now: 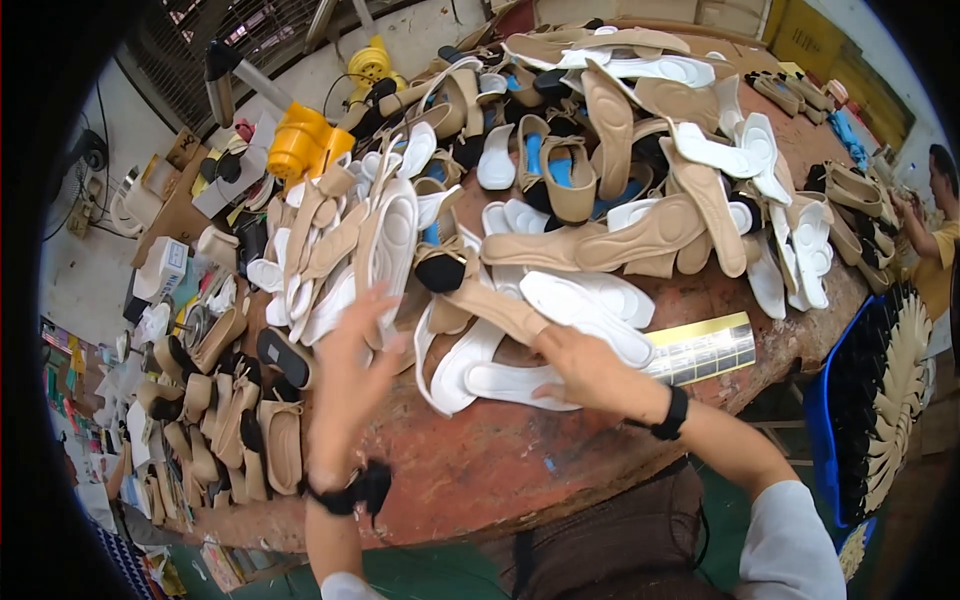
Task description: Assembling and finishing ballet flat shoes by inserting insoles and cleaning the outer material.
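Note:
My left hand (pixel 352 375) is raised over the near left of the pile, blurred by motion, with its fingers apart and nothing visible in them. Beside it lie white insoles (pixel 388 240) and a shoe with a black toe (pixel 443 268). My right hand (pixel 590 368) is at the front of the heap, fingers bent over the end of a beige insole (pixel 500 310). Its thumb rests by a white insole (pixel 510 380) lying flat on the table. Another white insole (pixel 585 315) lies just behind the right hand. Both wrists wear black bands.
Shoes and insoles cover much of the worn red table (pixel 470 465). A yellow-edged sheet (pixel 705 348) lies to the right. Beige shoes (pixel 280 445) stand in rows at left, near a yellow lamp-like machine (pixel 305 143). A blue-edged rack (pixel 830 420) and another person (pixel 935 230) are at right.

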Demonstrator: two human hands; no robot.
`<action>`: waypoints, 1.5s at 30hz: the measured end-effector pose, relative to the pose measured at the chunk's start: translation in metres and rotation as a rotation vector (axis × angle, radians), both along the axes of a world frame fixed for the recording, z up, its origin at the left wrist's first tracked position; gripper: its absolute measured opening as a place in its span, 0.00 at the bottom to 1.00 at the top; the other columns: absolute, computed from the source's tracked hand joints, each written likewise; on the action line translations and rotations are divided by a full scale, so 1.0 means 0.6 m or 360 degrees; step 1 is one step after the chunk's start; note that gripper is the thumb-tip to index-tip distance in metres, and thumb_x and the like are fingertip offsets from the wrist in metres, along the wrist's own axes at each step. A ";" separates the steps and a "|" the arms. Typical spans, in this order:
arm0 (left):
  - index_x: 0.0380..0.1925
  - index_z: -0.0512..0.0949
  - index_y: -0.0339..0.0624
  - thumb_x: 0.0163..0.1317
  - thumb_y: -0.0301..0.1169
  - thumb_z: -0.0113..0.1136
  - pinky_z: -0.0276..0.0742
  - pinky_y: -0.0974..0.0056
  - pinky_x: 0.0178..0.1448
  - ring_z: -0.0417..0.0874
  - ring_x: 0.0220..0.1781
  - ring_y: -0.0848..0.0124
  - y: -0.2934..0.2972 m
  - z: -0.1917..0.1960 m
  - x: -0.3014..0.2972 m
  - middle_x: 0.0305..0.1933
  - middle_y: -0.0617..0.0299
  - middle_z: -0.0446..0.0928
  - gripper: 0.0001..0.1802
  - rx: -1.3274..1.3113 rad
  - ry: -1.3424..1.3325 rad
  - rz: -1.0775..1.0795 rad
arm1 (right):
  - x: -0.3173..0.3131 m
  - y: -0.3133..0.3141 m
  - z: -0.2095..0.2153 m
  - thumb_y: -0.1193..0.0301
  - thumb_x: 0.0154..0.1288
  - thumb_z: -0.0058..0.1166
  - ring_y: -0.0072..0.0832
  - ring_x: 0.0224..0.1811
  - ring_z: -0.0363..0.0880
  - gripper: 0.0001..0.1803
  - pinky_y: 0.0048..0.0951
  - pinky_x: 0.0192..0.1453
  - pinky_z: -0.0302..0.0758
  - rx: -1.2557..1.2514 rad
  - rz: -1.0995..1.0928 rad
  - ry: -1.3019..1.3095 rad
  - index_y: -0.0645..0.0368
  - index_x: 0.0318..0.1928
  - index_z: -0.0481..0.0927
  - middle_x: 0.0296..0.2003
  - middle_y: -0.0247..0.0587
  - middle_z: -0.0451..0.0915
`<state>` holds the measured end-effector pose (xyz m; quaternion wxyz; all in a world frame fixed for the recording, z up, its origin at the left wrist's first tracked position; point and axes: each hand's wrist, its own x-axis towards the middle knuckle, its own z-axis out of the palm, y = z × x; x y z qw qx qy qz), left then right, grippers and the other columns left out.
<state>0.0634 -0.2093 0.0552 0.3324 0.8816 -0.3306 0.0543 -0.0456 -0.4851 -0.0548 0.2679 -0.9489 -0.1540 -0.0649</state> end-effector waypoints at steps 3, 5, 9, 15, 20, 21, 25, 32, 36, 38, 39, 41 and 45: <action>0.63 0.74 0.38 0.60 0.30 0.66 0.64 0.54 0.75 0.67 0.74 0.48 -0.138 -0.069 0.071 0.73 0.44 0.66 0.29 0.0240 -0.0091 -0.0419 | -0.009 0.035 -0.026 0.62 0.50 0.73 0.44 0.44 0.80 0.26 0.41 0.44 0.79 -0.0232 0.0040 -0.0085 0.62 0.43 0.75 0.40 0.46 0.78; 0.64 0.72 0.36 0.60 0.34 0.68 0.62 0.53 0.76 0.65 0.75 0.46 -0.222 -0.094 0.111 0.75 0.41 0.63 0.32 0.0381 -0.0182 -0.0391 | -0.009 0.035 -0.030 0.63 0.50 0.72 0.45 0.42 0.81 0.24 0.41 0.43 0.79 -0.0364 0.0015 0.0002 0.63 0.42 0.76 0.38 0.46 0.79; 0.63 0.73 0.35 0.59 0.43 0.70 0.64 0.53 0.74 0.66 0.73 0.44 -0.356 -0.133 0.154 0.73 0.38 0.64 0.35 -0.0074 -0.0201 -0.0439 | -0.035 0.010 0.041 0.72 0.55 0.64 0.51 0.36 0.84 0.13 0.48 0.39 0.80 0.0114 0.0026 0.0312 0.62 0.40 0.77 0.34 0.52 0.83; 0.45 0.84 0.37 0.54 0.53 0.71 0.79 0.52 0.44 0.86 0.43 0.48 -0.424 -0.101 0.132 0.42 0.44 0.84 0.30 0.0436 -0.0199 0.0055 | -0.149 -0.101 0.071 0.75 0.63 0.56 0.53 0.45 0.85 0.21 0.43 0.47 0.81 0.0780 -0.0363 0.0714 0.65 0.57 0.72 0.41 0.56 0.84; 0.27 0.83 0.40 0.52 0.40 0.76 0.73 0.55 0.30 0.80 0.26 0.54 -0.274 -0.059 -0.024 0.23 0.53 0.79 0.15 -0.0132 -0.0420 -0.0071 | -0.201 -0.159 0.059 0.64 0.77 0.48 0.29 0.53 0.78 0.26 0.31 0.57 0.75 0.2145 -0.0765 0.0258 0.65 0.68 0.65 0.51 0.46 0.79; 0.26 0.82 0.42 0.51 0.36 0.77 0.72 0.55 0.28 0.78 0.23 0.56 -0.221 -0.040 -0.078 0.22 0.56 0.79 0.13 -0.0058 -0.0483 -0.0090 | -0.210 -0.178 0.070 0.58 0.79 0.46 0.26 0.51 0.77 0.28 0.28 0.54 0.76 0.2119 -0.0784 0.0357 0.65 0.69 0.64 0.53 0.45 0.78; 0.25 0.81 0.44 0.45 0.30 0.79 0.72 0.57 0.31 0.78 0.30 0.60 -0.053 -0.048 -0.254 0.31 0.60 0.81 0.12 0.0304 -0.0284 -0.0363 | -0.201 -0.173 0.104 0.38 0.72 0.42 0.26 0.45 0.78 0.47 0.29 0.49 0.78 0.2000 -0.0608 -0.0015 0.69 0.71 0.63 0.58 0.50 0.75; 0.45 0.76 0.40 0.45 0.33 0.81 0.66 0.45 0.73 0.64 0.74 0.44 0.074 -0.221 -0.399 0.72 0.45 0.64 0.29 0.0315 0.0041 0.0137 | -0.172 -0.005 0.063 0.66 0.53 0.63 0.37 0.51 0.78 0.25 0.45 0.63 0.72 0.0142 0.0400 -0.0271 0.57 0.53 0.83 0.50 0.43 0.79; 0.71 0.51 0.42 0.45 0.44 0.83 0.61 0.44 0.78 0.59 0.77 0.43 0.047 -0.285 -0.410 0.79 0.39 0.49 0.61 -0.0187 0.0079 0.0350 | -0.169 0.106 -0.020 0.71 0.45 0.65 0.34 0.52 0.78 0.19 0.40 0.63 0.70 0.0316 0.0600 -0.0268 0.56 0.42 0.87 0.46 0.39 0.81; 0.76 0.36 0.42 0.44 0.50 0.82 0.61 0.43 0.77 0.59 0.77 0.45 0.044 -0.292 -0.417 0.78 0.39 0.50 0.73 -0.0443 0.0206 0.0437 | -0.164 0.141 -0.037 0.71 0.43 0.66 0.34 0.53 0.78 0.18 0.38 0.63 0.70 0.0509 0.0690 -0.0056 0.56 0.40 0.88 0.44 0.38 0.83; 0.76 0.36 0.42 0.44 0.50 0.82 0.61 0.43 0.77 0.59 0.77 0.45 0.044 -0.297 -0.421 0.78 0.39 0.50 0.73 -0.0450 0.0214 0.0451 | -0.164 0.157 -0.041 0.71 0.43 0.66 0.34 0.53 0.78 0.18 0.38 0.63 0.70 0.0503 0.0702 -0.0044 0.56 0.40 0.88 0.44 0.38 0.83; 0.77 0.32 0.43 0.44 0.52 0.82 0.62 0.43 0.76 0.60 0.77 0.45 0.042 -0.309 -0.422 0.78 0.38 0.50 0.76 -0.0670 0.0105 0.0456 | -0.166 0.182 -0.046 0.72 0.42 0.66 0.36 0.53 0.79 0.16 0.36 0.63 0.71 0.0590 0.0668 0.0065 0.57 0.38 0.88 0.45 0.39 0.83; 0.77 0.27 0.47 0.44 0.54 0.82 0.63 0.43 0.75 0.64 0.74 0.45 0.038 -0.315 -0.426 0.76 0.38 0.52 0.79 -0.0743 0.0139 0.0487 | -0.165 0.196 -0.049 0.75 0.40 0.66 0.38 0.54 0.78 0.17 0.39 0.62 0.73 0.0689 0.0663 0.0185 0.59 0.37 0.87 0.45 0.41 0.82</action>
